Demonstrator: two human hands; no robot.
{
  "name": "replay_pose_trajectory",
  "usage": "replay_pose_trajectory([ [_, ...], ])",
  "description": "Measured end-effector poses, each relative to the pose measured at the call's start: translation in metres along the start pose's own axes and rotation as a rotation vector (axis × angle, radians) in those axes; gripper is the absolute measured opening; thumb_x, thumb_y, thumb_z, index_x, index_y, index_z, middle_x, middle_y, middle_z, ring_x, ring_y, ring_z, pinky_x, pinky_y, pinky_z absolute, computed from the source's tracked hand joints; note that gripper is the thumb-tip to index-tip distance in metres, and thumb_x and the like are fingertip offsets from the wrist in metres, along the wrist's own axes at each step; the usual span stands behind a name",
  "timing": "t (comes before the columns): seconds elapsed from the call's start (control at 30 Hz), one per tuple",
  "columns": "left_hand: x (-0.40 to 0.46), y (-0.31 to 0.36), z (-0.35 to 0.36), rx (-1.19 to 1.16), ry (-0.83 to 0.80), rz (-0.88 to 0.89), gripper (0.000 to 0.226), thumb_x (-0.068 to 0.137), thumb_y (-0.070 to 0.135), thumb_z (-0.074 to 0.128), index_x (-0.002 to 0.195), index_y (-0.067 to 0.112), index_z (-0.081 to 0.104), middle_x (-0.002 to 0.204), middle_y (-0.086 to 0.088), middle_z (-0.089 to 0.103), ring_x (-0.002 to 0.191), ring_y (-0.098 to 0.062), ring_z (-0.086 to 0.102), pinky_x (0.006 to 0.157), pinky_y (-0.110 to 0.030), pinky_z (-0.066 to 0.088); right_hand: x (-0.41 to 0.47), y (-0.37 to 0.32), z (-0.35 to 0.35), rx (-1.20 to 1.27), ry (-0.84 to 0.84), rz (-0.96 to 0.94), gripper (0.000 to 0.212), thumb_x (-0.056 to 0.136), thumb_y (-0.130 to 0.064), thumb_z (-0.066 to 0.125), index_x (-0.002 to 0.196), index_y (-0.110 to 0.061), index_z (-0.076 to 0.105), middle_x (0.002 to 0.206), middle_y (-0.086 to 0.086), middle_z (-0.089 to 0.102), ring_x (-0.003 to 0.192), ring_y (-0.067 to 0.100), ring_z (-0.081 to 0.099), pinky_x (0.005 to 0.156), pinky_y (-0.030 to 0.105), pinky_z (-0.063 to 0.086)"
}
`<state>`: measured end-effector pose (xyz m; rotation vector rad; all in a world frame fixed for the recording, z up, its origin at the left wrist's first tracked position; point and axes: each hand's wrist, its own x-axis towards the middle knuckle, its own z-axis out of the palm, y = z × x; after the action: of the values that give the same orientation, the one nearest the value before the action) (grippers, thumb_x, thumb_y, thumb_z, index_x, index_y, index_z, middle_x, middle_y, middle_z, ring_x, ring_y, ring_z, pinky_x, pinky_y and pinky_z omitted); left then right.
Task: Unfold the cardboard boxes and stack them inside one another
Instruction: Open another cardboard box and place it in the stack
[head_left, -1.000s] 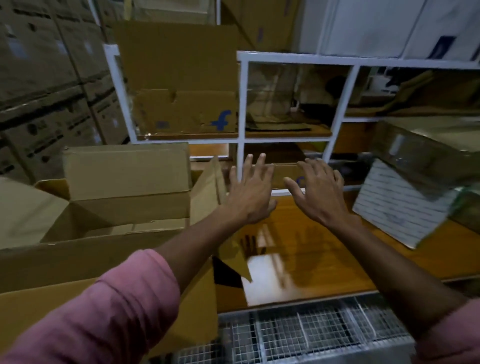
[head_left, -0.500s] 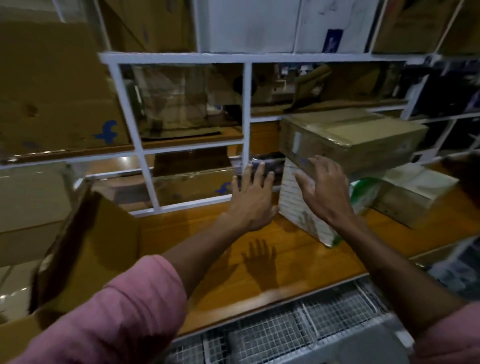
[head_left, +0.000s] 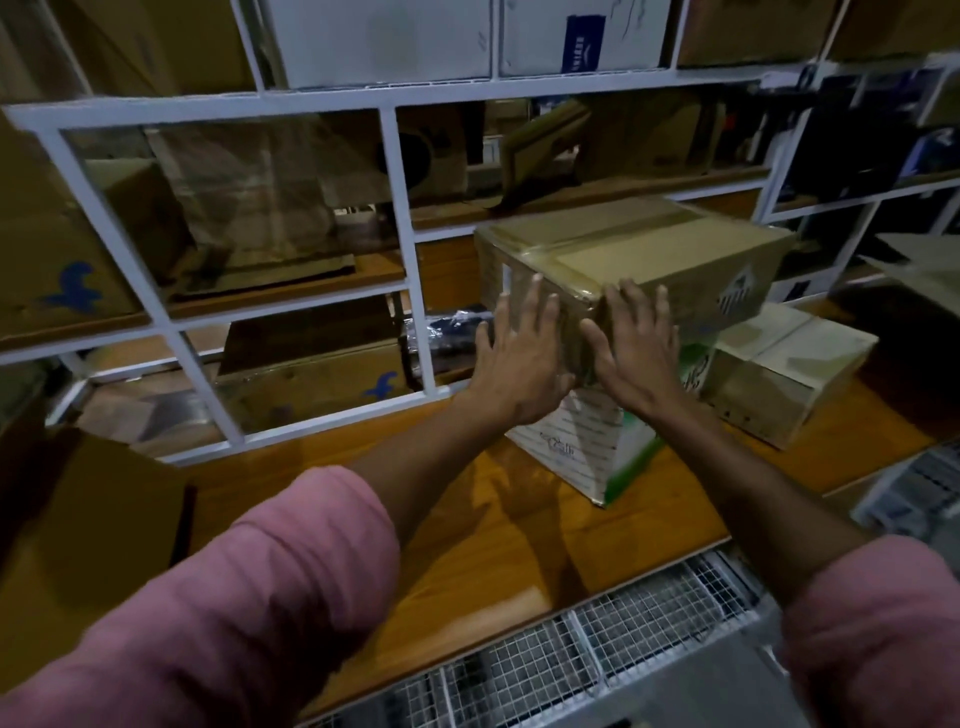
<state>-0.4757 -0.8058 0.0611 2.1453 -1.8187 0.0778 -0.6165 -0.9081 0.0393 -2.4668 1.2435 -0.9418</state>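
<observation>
Both hands have reached the taped cardboard box (head_left: 634, 260), which sits atop the white printed carton (head_left: 576, 447). Left hand (head_left: 519, 358) and right hand (head_left: 636, 348) lie flat, fingers spread, against its near corner. Best grip opposite sides before lifting.

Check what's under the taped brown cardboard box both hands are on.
The taped brown cardboard box sits atop a white carton with green print on the wooden tabletop. The left hand and right hand cover the seam between them; the carton's top is hidden.
</observation>
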Motion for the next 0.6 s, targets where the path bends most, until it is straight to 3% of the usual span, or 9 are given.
replay_pose_trajectory([
  [0.13, 0.019, -0.010, -0.004, -0.018, 0.027, 0.020, 0.111, 0.088, 0.042, 0.074, 0.162, 0.018, -0.005, 0.169, 0.002, -0.021, 0.154, -0.045, -0.014, 0.119, -0.069, 0.008, 0.003, -0.023, 0.011, 0.075, 0.006, -0.064, 0.057, 0.104, -0.055, 0.024, 0.152, -0.030, 0.040, 0.164, -0.004, 0.029, 0.154, 0.030, 0.012, 0.119, 0.067, 0.004],
  [0.27, 0.039, -0.039, 0.006, 0.023, 0.025, 0.068, 0.120, 0.077, 0.056, 0.072, 0.162, 0.024, -0.006, 0.171, 0.003, -0.005, 0.155, -0.047, 0.002, 0.118, -0.075, 0.011, 0.006, -0.049, 0.021, 0.137, -0.025, -0.153, 0.053, 0.103, -0.048, 0.024, 0.150, -0.030, 0.042, 0.154, -0.005, 0.044, 0.132, 0.029, 0.037, 0.112, 0.062, 0.025],
  [0.37, 0.036, -0.046, 0.004, 0.021, 0.047, -0.016, 0.117, 0.080, 0.055, 0.076, 0.162, 0.027, -0.003, 0.169, 0.001, 0.009, 0.154, -0.046, 0.004, 0.119, -0.072, 0.012, 0.012, -0.057, 0.028, 0.283, -0.137, -0.216, 0.053, 0.103, -0.046, 0.028, 0.149, -0.025, 0.043, 0.149, -0.001, 0.048, 0.130, 0.023, 0.049, 0.106, 0.062, 0.037],
  [0.47, 0.024, -0.047, -0.005, 0.101, 0.133, -0.035, 0.098, 0.088, 0.059, 0.065, 0.161, 0.027, 0.009, 0.160, -0.005, 0.027, 0.150, -0.046, 0.014, 0.116, -0.069, 0.026, 0.017, -0.047, 0.028, 0.290, -0.062, -0.243, 0.044, 0.101, -0.033, 0.044, 0.143, -0.023, 0.049, 0.146, 0.001, 0.050, 0.129, 0.019, 0.049, 0.106, 0.057, 0.041],
  [0.6, 0.019, -0.055, -0.003, 0.197, 0.188, -0.044, 0.079, 0.090, 0.068, 0.056, 0.151, 0.024, 0.031, 0.149, -0.009, 0.036, 0.139, -0.041, 0.031, 0.108, -0.062, 0.038, 0.019, -0.002, 0.010, 0.077, 0.150, -0.083, 0.048, 0.096, -0.028, 0.061, 0.142, -0.022, 0.051, 0.149, 0.005, 0.042, 0.133, 0.028, 0.038, 0.104, 0.044, 0.033],
])
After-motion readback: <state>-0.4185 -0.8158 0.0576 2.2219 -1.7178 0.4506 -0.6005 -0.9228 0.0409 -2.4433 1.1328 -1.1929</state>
